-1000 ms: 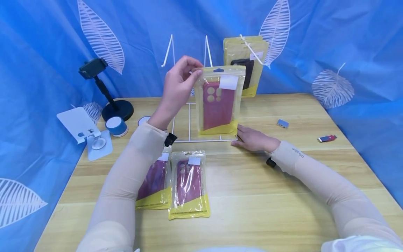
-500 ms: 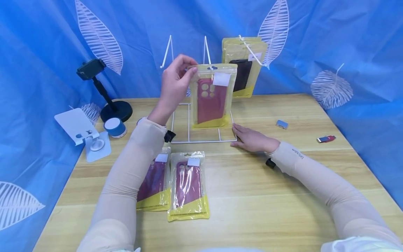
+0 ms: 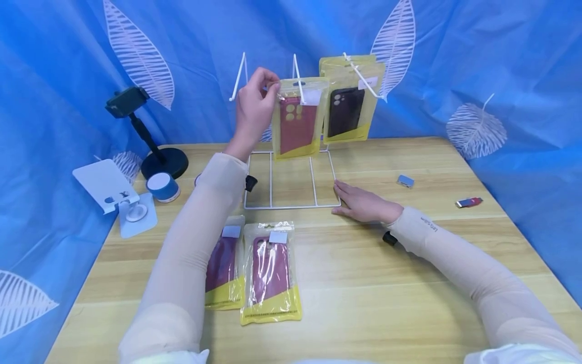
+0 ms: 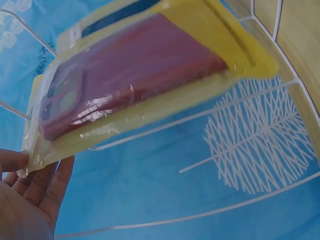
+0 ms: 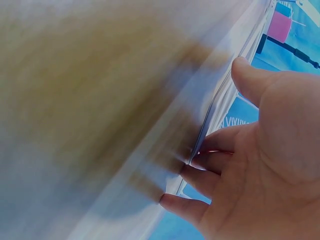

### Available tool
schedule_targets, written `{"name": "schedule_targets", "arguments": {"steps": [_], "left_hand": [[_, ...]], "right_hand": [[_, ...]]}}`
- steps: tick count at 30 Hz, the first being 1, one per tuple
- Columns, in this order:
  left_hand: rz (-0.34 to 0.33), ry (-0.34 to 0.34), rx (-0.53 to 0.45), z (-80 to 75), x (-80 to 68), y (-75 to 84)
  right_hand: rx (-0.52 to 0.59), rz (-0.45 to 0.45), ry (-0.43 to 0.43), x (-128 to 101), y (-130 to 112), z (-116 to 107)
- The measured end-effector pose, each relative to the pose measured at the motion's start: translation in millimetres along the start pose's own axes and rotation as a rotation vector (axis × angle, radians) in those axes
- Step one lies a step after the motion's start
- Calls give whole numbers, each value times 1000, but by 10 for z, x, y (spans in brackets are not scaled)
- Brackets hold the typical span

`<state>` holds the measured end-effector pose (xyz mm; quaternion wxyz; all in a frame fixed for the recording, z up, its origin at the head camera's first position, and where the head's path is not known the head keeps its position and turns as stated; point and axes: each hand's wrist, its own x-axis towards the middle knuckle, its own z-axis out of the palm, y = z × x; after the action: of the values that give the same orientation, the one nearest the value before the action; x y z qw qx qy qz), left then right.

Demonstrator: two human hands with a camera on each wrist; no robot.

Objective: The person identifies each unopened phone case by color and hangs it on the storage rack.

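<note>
My left hand (image 3: 255,103) pinches the upper left corner of a clear, yellow-bottomed pouch (image 4: 165,95) with a dark red phone case inside. In the head view this pouch hangs upright at the middle hook (image 3: 298,81) of a white wire rack, the hook's tip in front of its top. Whether the hook passes through the pouch's hole I cannot tell. My right hand (image 3: 364,203) rests at the front right corner of the rack's base (image 3: 291,207), fingers against the wire. The right wrist view shows those fingers (image 5: 200,180) loosely extended along the edge.
More pouches with dark phone cases (image 3: 346,111) hang on the right hook; the left hook (image 3: 237,78) is bare. Two red-case pouches (image 3: 271,273) lie in front. A black phone stand (image 3: 164,163), a white stand (image 3: 106,184) and a blue cylinder (image 3: 162,187) stand left; two USB sticks (image 3: 405,181) lie right.
My left hand has lifted the pouch up and slightly left, away from me toward the middle hook. The hook's tip now shows in front of the pouch. My right hand stays at the rack corner.
</note>
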<state>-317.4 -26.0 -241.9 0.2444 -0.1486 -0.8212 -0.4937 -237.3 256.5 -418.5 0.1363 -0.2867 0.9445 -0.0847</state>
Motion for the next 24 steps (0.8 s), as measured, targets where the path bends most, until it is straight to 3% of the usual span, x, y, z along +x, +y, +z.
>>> {"name": "schedule_targets", "arguments": {"steps": [9, 24], "left_hand": [[-8, 24, 121, 138, 289, -114], [-46, 3, 193, 221, 521, -185]], "right_hand": [[6, 4, -13, -3, 16, 5], [-3, 7, -20, -14, 2, 3]]}}
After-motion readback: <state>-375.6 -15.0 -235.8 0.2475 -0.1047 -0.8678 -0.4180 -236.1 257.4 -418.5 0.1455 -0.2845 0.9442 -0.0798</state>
